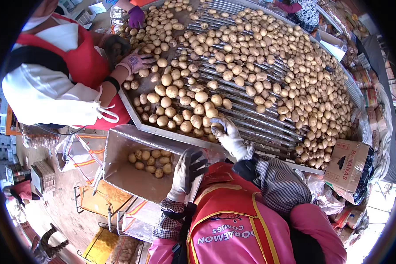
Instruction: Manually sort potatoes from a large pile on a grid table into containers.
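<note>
My left hand (186, 173), in a pale glove with dark finger pads, is raised at the right side of an open cardboard box (118, 165). Its fingers are spread, and nothing is in them. Several potatoes (150, 160) lie on the bottom of that box. My right hand (231, 137), gloved too, reaches over the metal rim of a sorting table (181, 137). Its fingertips are against the nearest potatoes (199, 120), and I see no potato inside its grip. Many more potatoes (316, 92) cover the table's metal rollers (267, 123).
At left a person in a red apron rests a gloved hand (137, 62) among potatoes. Another person's purple glove (136, 16) is farther back. A printed banana carton (346, 161) stands by the right rim. Mesh sacks on metal frames (102, 198) stand below the box.
</note>
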`<state>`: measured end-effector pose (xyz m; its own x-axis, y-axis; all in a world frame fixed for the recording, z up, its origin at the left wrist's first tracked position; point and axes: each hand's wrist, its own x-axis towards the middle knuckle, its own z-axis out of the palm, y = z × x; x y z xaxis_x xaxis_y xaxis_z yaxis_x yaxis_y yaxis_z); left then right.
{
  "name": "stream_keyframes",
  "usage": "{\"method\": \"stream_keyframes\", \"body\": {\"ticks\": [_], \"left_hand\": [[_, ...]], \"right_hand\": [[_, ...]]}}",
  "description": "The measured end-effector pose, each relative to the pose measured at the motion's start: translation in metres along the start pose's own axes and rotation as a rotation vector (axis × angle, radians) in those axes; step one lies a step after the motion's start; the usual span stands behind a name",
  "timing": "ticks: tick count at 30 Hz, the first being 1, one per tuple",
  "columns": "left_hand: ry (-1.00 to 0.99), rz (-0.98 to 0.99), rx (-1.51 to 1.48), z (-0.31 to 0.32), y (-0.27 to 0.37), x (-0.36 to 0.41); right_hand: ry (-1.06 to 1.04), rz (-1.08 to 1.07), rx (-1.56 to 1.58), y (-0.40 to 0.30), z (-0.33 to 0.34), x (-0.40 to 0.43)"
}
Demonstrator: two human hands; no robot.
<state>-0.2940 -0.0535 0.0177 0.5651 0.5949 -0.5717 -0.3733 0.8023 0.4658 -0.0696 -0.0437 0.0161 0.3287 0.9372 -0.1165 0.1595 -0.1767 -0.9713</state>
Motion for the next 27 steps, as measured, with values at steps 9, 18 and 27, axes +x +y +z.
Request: {"method": "stream_keyframes", "body": {"ticks": [9, 18, 27], "left_hand": [[0.405, 0.211, 0.178, -0.067, -0.009, -0.045], [0.167, 0.901, 1.832, 0.034, -0.004, 0.021], [0.102, 0.439, 1.913, 0.092, 0.012, 0.193]], "right_hand": [[-0.18, -0.301, -0.379, 0.016, -0.049, -0.091], [-0.095, 0.099, -0.864, 0.032, -0.161, -0.073], [-0.035, 0.015, -0.404, 0.07, -0.047, 0.079]]}}
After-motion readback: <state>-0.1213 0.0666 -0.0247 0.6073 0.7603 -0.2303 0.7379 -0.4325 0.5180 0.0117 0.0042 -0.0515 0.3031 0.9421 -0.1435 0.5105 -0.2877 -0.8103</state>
